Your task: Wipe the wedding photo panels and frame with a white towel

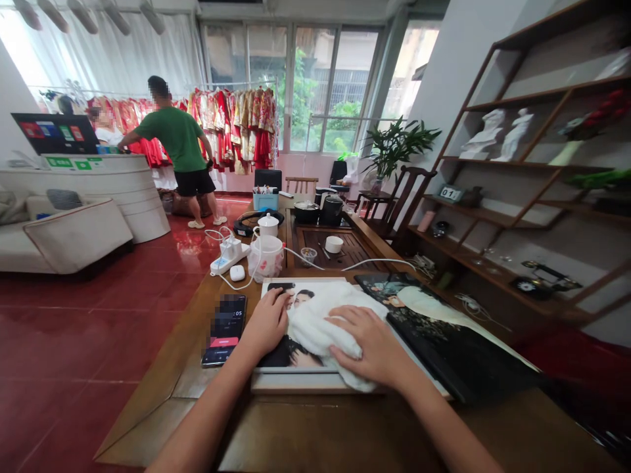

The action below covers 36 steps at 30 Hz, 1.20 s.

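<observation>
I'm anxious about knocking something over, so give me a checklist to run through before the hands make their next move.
1. Right hand on the white cloth: ok.
2. Left hand touching the photo panel: ok, at its left part.
3. Phone clear of the panel: ok, it lies apart on the left.
4. Photo fully uncovered: not ok, the cloth lies over part of it.
5. Surface beneath the cloth clean: cannot tell, it is hidden.
6. Pink-patterned container clear of the far edge: cannot tell, it stands very close.

You are in what looks like a clothing shop: red-and-gold patterned garments (256, 125) hang near a curved white counter (142, 190).
</observation>
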Available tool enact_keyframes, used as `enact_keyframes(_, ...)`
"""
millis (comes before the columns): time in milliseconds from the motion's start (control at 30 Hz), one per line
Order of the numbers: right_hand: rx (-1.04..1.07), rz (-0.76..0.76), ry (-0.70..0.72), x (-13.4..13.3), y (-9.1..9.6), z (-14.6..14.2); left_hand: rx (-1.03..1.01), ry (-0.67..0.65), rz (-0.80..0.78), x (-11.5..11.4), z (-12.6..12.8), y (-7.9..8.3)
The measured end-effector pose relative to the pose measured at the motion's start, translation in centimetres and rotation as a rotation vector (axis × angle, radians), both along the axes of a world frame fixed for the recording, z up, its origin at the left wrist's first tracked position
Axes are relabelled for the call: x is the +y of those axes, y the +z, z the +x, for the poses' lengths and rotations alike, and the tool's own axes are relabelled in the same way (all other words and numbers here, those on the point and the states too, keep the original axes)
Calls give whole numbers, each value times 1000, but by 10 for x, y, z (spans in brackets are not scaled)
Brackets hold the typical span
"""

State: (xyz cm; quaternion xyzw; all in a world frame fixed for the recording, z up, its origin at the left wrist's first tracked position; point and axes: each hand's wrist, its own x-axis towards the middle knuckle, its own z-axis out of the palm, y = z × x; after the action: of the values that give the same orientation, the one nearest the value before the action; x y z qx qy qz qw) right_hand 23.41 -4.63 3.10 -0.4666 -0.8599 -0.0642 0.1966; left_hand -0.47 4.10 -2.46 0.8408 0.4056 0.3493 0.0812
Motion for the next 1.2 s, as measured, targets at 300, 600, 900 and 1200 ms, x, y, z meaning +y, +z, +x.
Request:
enact_keyframes(300, -24, 12, -19, -1, -1, -3, 3, 3, 6, 0, 0, 0)
enact_keyframes(600, -12, 76, -152, 9, 0, 13, 21, 4, 6, 1, 1, -1)
enact_keyframes(900, -11, 22, -49, 3, 4, 3, 22, 17, -2, 1, 1, -2)
enact_keyframes(1200, -37, -31, 39, -3, 6, -11, 38, 26, -18, 1, 1, -1)
